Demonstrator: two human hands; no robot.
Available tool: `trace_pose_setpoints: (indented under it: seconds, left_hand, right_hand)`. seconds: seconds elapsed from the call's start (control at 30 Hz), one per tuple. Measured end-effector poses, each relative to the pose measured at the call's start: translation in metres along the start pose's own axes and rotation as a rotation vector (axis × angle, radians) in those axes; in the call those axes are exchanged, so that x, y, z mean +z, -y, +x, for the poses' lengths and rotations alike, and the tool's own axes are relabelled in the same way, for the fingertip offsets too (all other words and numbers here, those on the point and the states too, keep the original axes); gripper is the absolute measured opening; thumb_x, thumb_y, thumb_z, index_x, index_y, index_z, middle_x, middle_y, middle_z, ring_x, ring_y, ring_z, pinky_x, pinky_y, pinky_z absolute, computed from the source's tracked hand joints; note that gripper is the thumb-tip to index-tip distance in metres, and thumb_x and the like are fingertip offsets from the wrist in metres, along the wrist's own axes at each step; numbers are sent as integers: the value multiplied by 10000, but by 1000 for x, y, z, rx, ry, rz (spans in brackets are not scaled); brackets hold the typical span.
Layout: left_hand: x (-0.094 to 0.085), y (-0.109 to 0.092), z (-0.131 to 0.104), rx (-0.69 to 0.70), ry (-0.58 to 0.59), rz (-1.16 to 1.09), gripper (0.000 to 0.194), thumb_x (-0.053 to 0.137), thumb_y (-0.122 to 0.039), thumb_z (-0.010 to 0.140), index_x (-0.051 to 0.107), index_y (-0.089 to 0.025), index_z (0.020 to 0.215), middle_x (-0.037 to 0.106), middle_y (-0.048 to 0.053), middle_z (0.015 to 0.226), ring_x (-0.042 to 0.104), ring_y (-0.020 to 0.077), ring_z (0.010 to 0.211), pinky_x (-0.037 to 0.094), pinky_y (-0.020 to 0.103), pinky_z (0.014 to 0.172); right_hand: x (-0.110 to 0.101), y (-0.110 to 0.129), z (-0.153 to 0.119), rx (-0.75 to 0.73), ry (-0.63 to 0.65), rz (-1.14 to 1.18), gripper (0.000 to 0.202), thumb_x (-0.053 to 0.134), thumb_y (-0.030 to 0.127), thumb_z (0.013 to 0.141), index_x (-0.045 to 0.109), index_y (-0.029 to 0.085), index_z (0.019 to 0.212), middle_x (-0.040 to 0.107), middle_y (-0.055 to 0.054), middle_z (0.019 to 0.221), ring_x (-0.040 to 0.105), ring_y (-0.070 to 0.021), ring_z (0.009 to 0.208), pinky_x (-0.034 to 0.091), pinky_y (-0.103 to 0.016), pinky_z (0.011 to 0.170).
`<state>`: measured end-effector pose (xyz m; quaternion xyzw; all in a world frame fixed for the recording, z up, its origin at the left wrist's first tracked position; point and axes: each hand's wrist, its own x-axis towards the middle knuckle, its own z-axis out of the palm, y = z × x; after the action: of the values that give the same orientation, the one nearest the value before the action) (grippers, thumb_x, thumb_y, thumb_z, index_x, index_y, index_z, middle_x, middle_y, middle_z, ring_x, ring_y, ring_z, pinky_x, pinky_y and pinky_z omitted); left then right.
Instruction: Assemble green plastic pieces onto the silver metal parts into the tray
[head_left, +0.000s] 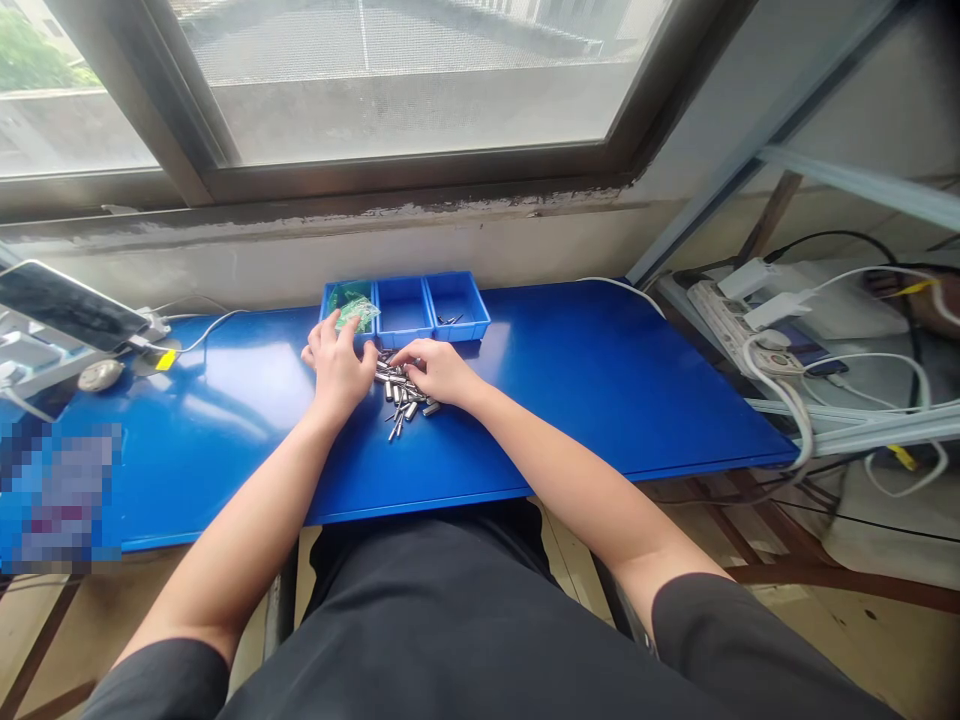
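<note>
A heap of small silvery metal pins and cylinders [405,402] lies on the blue tabletop, in front of a row of three blue bins. My left hand [337,368] is at the left bin [325,298], its fingers spread over the front wall and close to a clear plastic bag [361,312] with green showing around it. Into the right side of the heap reaches my right hand [447,370], thumb and fingers curled together among the metal pieces; what lies between the fingertips is hidden. A few small dark pins [450,320] rest in the right bin [480,318].
A phone [71,305] leans on a stand at the left, with a white cable and a small pale object [100,375] near it. On the right, a power strip [742,322] with plugs and cables sits by a metal frame. A window [420,90] is behind the table.
</note>
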<state>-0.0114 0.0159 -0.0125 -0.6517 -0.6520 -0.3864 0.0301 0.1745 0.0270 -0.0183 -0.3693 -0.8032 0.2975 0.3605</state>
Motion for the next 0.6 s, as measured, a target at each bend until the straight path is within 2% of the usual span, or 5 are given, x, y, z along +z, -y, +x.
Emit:
trace_pose_setpoints:
  seconds: [0.13,0.2,0.33,0.47,0.6]
  left_hand:
    - [-12,-7,0,128,-109,-167,178,600,-209,865,732,-219,984,710,121,1169,603,318,1188,417,517,1061]
    - [-12,-7,-2,154,-26,-337,177,553,-207,890,717,-214,956,727,54,870,679,212,868,518,378,872]
    - [-4,-6,-8,182,160,-477,164,552,-229,886,710,-200,924,591,-39,582,521,108,509,440,244,568]
    - [-3,-8,-8,278,152,-346,200,527,-232,910,721,-189,929,699,17,755,606,136,657,500,271,686]
    - [-9,-7,0,328,59,-101,333,508,-291,955,688,-205,1222,702,106,1266,569,277,1257,399,449,1106]
  right_hand:
    - [-1,0,1,9,-20,27,358,530,-16,795,781,199,933,761,-54,995,690,-175,888,555,-318,825]
    - [-1,0,1,20,-27,24,354,536,-16,782,780,194,930,759,-52,981,684,-164,838,560,-307,793]
    - [-2,-1,1,25,-38,5,313,571,-6,771,775,184,913,755,-55,955,674,-155,783,571,-302,752]
    - [-1,-3,2,18,-34,-19,314,565,-10,779,771,169,935,756,-70,975,685,-168,817,576,-305,761]
    - [1,-4,2,12,-26,9,329,549,-2,782,776,176,940,756,-65,978,696,-176,871,577,-304,794]
